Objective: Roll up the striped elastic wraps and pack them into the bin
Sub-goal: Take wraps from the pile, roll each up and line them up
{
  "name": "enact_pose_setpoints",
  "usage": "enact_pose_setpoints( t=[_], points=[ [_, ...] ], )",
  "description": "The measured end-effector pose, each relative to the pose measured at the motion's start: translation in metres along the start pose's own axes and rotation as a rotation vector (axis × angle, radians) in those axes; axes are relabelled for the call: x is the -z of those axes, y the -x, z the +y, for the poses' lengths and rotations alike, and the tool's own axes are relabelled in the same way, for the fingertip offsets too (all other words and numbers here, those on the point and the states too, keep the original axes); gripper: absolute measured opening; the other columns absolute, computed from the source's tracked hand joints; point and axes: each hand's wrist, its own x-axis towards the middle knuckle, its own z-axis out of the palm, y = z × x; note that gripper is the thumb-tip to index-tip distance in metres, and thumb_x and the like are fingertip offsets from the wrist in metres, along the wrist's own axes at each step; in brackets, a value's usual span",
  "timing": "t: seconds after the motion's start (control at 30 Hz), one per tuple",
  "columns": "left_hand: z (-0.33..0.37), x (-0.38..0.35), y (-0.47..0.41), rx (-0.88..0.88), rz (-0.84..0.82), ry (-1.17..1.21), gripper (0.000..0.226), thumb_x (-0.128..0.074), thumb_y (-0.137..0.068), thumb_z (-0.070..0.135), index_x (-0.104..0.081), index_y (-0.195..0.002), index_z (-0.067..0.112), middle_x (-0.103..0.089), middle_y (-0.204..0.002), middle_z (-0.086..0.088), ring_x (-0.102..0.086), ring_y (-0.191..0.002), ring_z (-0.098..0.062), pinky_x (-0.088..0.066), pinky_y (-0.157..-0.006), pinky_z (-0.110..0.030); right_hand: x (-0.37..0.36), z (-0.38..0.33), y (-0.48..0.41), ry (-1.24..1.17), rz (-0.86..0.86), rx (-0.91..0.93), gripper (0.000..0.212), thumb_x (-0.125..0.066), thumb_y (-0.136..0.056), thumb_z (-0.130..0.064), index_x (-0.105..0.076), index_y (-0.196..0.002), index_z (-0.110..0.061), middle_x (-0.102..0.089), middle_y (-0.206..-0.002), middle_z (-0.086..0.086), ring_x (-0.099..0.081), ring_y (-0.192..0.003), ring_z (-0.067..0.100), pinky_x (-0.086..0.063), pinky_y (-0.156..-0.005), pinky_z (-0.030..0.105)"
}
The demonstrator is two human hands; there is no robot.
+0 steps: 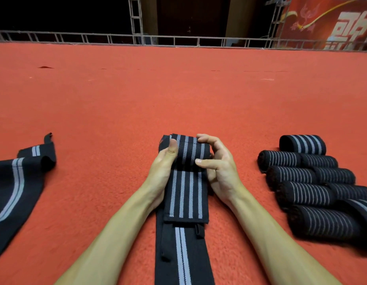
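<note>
Wrap in play: the black elastic wrap with grey lengthwise stripes (186,182) lies dead centre on the red carpet (178,89). Its far end is wound into a tight roll (189,151) between both hands.
Left hand: the left hand (161,171) grips the roll's left end, with its thumb (172,148) laid flat on top. The other fingers are tucked out of sight behind the fabric, so how they lie I cannot tell.
Right hand: the right hand (220,173) cups the roll's right end. Its curled fingers (204,138) hook over the far side, and the thumb touches the near face.
Loose end: the four-striped panel runs flat from the roll toward the camera. It ends on top of a longer black band with a double grey centre stripe (182,256), which goes off the bottom edge.
Finished rolls: on the right sits a cluster of rolled black striped wraps (314,182), touching side by side. One broad-striped roll (303,144) is at the far end, and four finer-striped rolls run nearer.
Waiting wrap: an unrolled black wrap with grey stripes (16,182) lies loose and rumpled on the carpet, well apart on the left.
Backdrop: a grey metal truss rail (178,39) runs along the carpet's far edge. A red banner with white characters (332,21) hangs at the upper right.
</note>
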Motion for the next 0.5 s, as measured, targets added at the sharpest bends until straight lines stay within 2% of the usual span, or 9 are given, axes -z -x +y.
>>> enact_pose_setpoints(
  t=[0.07, 0.13, 0.23, 0.3, 0.37, 0.43, 0.5],
  points=[
    [0.0, 0.001, -0.001, -0.038, 0.061, -0.034, 0.06, -0.06, -0.08, 0.049, -0.055, -0.125, 0.009, -0.068, -0.115, -0.013, -0.067, -0.102, -0.025, -0.052, -0.092, -0.043, 0.002, 0.001, -0.001, 0.005, -0.003, 0.006, 0.046, -0.059, -0.056, 0.01, -0.059, -0.096, -0.012, -0.055, -0.125, -0.001, -0.063, -0.099, 0.008, -0.053, -0.08, 0.026],
    [-0.001, 0.002, -0.003, -0.066, 0.034, -0.001, 0.055, -0.063, -0.078, 0.037, -0.053, -0.126, 0.011, -0.069, -0.112, -0.009, -0.068, -0.095, -0.019, -0.056, -0.084, -0.034, 0.003, 0.002, -0.001, 0.063, -0.004, 0.005, 0.048, -0.056, -0.056, 0.006, -0.062, -0.099, -0.013, -0.053, -0.13, 0.006, -0.06, -0.105, 0.016, -0.051, -0.084, 0.03],
    [-0.003, 0.004, -0.003, -0.113, -0.022, -0.01, 0.05, -0.065, -0.078, 0.02, -0.053, -0.126, 0.016, -0.068, -0.106, -0.006, -0.067, -0.094, -0.016, -0.055, -0.078, -0.025, 0.006, 0.003, -0.002, 0.07, -0.031, -0.019, 0.047, -0.056, -0.069, -0.006, -0.062, -0.115, -0.015, -0.057, -0.123, 0.015, -0.059, -0.103, 0.023, -0.051, -0.084, 0.033],
    [-0.006, 0.004, -0.003, -0.143, -0.063, -0.054, 0.046, -0.062, -0.083, 0.005, -0.051, -0.126, 0.019, -0.064, -0.11, -0.009, -0.067, -0.093, -0.017, -0.055, -0.076, -0.025, 0.006, 0.004, -0.003, 0.121, 0.025, -0.027, 0.039, -0.059, -0.08, -0.025, -0.06, -0.119, -0.021, -0.06, -0.113, 0.007, -0.061, -0.096, 0.018, -0.05, -0.084, 0.034],
    [-0.009, 0.006, -0.003, -0.18, -0.083, -0.098, 0.049, -0.057, -0.087, -0.008, -0.051, -0.122, 0.025, -0.06, -0.115, -0.011, -0.067, -0.092, -0.015, -0.053, -0.075, -0.024, 0.005, 0.004, -0.003, 0.276, 0.114, -0.012, 0.041, -0.058, -0.083, -0.046, -0.059, -0.119, -0.026, -0.061, -0.11, -0.001, -0.06, -0.096, 0.01, -0.048, -0.088, 0.029],
    [-0.01, 0.008, -0.003, -0.219, -0.091, -0.133, 0.053, -0.055, -0.086, -0.014, -0.052, -0.119, 0.027, -0.059, -0.116, -0.013, -0.066, -0.093, -0.014, -0.052, -0.077, -0.024, 0.004, 0.003, -0.004, 0.448, 0.172, 0.02, 0.047, -0.051, -0.088, -0.059, -0.057, -0.12, -0.025, -0.061, -0.108, -0.012, -0.057, -0.096, -0.005, -0.043, -0.089, 0.017],
    [-0.009, 0.008, -0.002, -0.264, -0.119, -0.141, 0.053, -0.056, -0.085, -0.015, -0.056, -0.116, 0.028, -0.06, -0.115, -0.013, -0.064, -0.095, -0.015, -0.052, -0.08, -0.027, 0.004, 0.002, -0.005, 0.546, 0.215, 0.005, 0.053, -0.04, -0.085, -0.064, -0.059, -0.115, -0.025, -0.062, -0.102, -0.017, -0.056, -0.093, -0.01, -0.042, -0.087, 0.018]
  ],
)
